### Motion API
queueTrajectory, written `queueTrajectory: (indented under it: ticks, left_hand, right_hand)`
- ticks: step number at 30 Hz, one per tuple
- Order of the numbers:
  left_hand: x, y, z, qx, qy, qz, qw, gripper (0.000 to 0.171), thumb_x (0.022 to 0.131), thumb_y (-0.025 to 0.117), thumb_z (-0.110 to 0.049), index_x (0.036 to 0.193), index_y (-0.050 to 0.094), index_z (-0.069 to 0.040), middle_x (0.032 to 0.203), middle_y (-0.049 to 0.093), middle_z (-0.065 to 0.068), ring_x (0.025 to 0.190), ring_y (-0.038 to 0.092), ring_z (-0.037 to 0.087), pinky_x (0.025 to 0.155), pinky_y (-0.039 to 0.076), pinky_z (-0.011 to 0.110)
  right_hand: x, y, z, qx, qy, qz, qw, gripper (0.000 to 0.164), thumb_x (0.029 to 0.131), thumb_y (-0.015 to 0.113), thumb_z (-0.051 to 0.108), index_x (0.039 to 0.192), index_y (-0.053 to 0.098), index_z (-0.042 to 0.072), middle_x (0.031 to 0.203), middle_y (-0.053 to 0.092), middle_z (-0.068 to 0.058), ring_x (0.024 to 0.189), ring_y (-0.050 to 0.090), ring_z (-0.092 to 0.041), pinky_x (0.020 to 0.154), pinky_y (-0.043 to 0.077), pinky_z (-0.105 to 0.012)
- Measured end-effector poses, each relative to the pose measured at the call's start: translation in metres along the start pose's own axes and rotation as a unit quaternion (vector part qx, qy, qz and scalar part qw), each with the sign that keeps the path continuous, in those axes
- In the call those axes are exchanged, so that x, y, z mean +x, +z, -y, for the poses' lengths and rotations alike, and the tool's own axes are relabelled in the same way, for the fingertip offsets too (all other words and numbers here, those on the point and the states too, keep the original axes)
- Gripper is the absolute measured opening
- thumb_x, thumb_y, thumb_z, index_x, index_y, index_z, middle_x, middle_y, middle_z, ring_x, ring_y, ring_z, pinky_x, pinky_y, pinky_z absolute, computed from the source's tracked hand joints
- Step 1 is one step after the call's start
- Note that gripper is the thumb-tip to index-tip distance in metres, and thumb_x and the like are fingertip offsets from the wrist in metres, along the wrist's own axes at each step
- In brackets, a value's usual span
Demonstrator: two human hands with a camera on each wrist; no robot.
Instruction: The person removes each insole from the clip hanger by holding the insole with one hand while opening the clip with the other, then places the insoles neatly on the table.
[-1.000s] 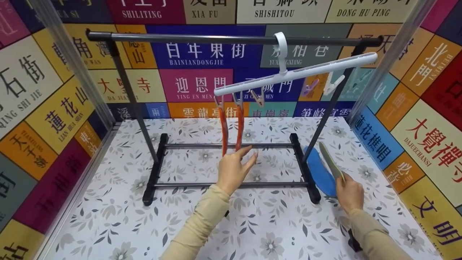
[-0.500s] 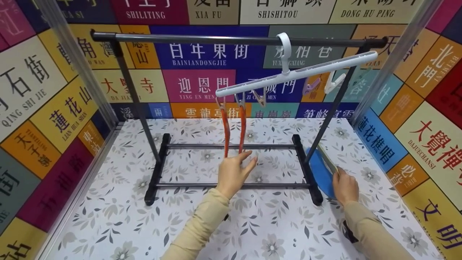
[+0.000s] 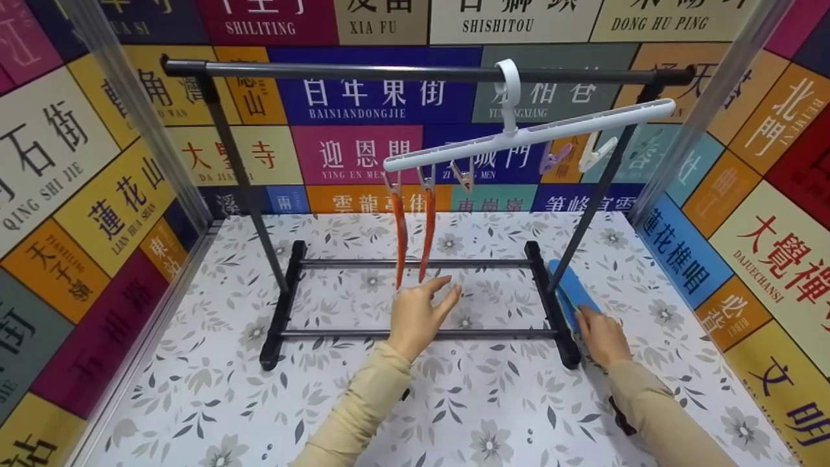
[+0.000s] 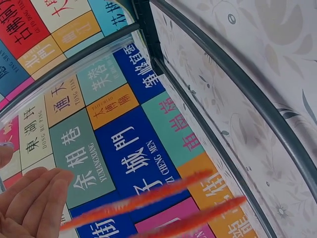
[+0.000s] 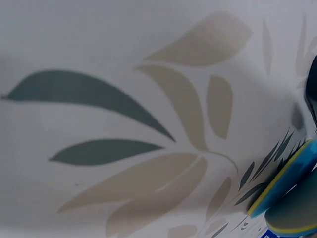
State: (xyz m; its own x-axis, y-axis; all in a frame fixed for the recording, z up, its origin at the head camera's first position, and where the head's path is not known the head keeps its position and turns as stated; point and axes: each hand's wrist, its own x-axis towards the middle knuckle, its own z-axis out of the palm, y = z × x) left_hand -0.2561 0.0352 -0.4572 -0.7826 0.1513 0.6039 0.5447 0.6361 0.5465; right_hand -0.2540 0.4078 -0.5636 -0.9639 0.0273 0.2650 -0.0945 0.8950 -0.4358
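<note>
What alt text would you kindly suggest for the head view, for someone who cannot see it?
A person's right-hand grip holds a blue insole beside a dark rack; the left-hand grip is near two orange pieces clipped to a tilted white hanger on that rack. Colourful lettered panels cover the walls.

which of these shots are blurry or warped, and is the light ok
Head view: bright and mostly sharp, a pale sheen along the rack's top bar; left wrist: orange strips blurred, rack bars bowed as if by the lens; right wrist: dim, greyish tablecloth, blue insole cut off at the edge.
</note>
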Motion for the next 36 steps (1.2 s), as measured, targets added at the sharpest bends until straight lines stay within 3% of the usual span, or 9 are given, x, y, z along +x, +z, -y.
queueTrajectory:
  ticks: [5,9,13,16,18,23,25,31,36]
  left_hand:
    - [-0.003,0.001,0.002,-0.006,-0.014,0.000,0.9999,0.029,0.092,0.069,-0.035,0.107,0.077,-0.012,0.078,0.076,0.006,0.060,0.069,0.017,0.060,0.056,0.035]
    - [-0.005,0.000,0.003,-0.012,-0.018,0.000,0.9998,0.029,0.092,0.069,-0.035,0.108,0.077,-0.013,0.089,0.077,0.010,0.075,0.074,0.020,0.066,0.058,0.035]
    - [-0.006,-0.001,0.004,-0.010,-0.022,-0.001,0.9997,0.029,0.092,0.069,-0.036,0.109,0.077,-0.014,0.088,0.077,0.009,0.069,0.072,0.018,0.062,0.057,0.034]
    - [-0.006,-0.002,0.005,-0.006,-0.023,-0.002,0.9997,0.029,0.092,0.069,-0.036,0.109,0.077,-0.014,0.082,0.077,0.006,0.056,0.065,0.016,0.058,0.054,0.033]
    - [-0.007,-0.003,0.005,-0.005,-0.019,-0.003,0.9998,0.029,0.092,0.068,-0.036,0.109,0.077,-0.013,0.082,0.077,0.005,0.057,0.066,0.015,0.059,0.055,0.033]
    - [-0.007,-0.003,0.005,-0.008,-0.002,-0.013,0.9999,0.028,0.092,0.069,-0.034,0.107,0.077,-0.011,0.087,0.077,0.007,0.069,0.073,0.016,0.065,0.057,0.034]
    - [-0.007,-0.003,0.006,-0.011,0.001,-0.016,0.9998,0.028,0.092,0.069,-0.033,0.107,0.077,-0.010,0.087,0.077,0.008,0.070,0.073,0.017,0.065,0.057,0.034]
    - [-0.007,-0.003,0.007,-0.013,-0.008,-0.007,0.9999,0.029,0.093,0.069,-0.033,0.109,0.076,-0.011,0.089,0.077,0.008,0.073,0.074,0.018,0.066,0.058,0.034]
    - [-0.007,-0.001,0.007,-0.001,-0.014,-0.012,0.9998,0.027,0.091,0.070,-0.033,0.108,0.077,-0.013,0.084,0.077,0.007,0.060,0.068,0.016,0.060,0.056,0.036]
  right_hand:
    - [-0.003,0.002,0.000,-0.008,0.006,0.010,1.000,0.036,0.105,0.045,0.015,0.129,0.057,-0.009,0.115,0.062,-0.037,0.102,0.061,-0.056,0.088,0.046,-0.065]
    - [0.000,0.001,-0.001,-0.025,0.024,-0.037,0.999,0.036,0.106,0.043,0.016,0.126,0.058,-0.011,0.106,0.063,-0.040,0.093,0.061,-0.058,0.082,0.047,-0.065]
    - [0.003,-0.002,-0.001,-0.035,0.050,-0.068,0.996,0.036,0.106,0.041,0.016,0.122,0.059,-0.011,0.100,0.062,-0.042,0.089,0.060,-0.061,0.079,0.045,-0.067]
    - [0.005,-0.002,0.000,-0.032,0.046,-0.061,0.997,0.033,0.104,0.044,0.015,0.116,0.064,-0.009,0.097,0.064,-0.040,0.088,0.060,-0.060,0.077,0.045,-0.067]
    - [0.005,0.001,0.001,-0.025,0.038,-0.046,0.998,0.031,0.102,0.048,0.015,0.106,0.068,-0.008,0.090,0.067,-0.036,0.083,0.062,-0.057,0.075,0.046,-0.065]
    - [0.003,0.009,0.002,-0.024,0.037,-0.020,0.999,0.028,0.097,0.058,0.017,0.101,0.073,-0.007,0.091,0.070,-0.031,0.085,0.065,-0.052,0.080,0.047,-0.063]
    - [0.003,0.010,0.001,-0.028,0.041,-0.021,0.999,0.027,0.096,0.061,0.017,0.102,0.073,-0.007,0.094,0.070,-0.032,0.089,0.065,-0.053,0.083,0.045,-0.066]
    - [0.002,0.011,-0.004,-0.014,0.018,-0.029,0.999,0.023,0.096,0.060,0.013,0.084,0.073,-0.002,0.076,0.070,-0.024,0.079,0.067,-0.048,0.074,0.048,-0.061]
    - [-0.002,0.009,-0.005,-0.005,0.008,-0.004,1.000,0.023,0.096,0.057,0.007,0.105,0.072,-0.008,0.098,0.069,-0.033,0.092,0.065,-0.053,0.081,0.050,-0.062]
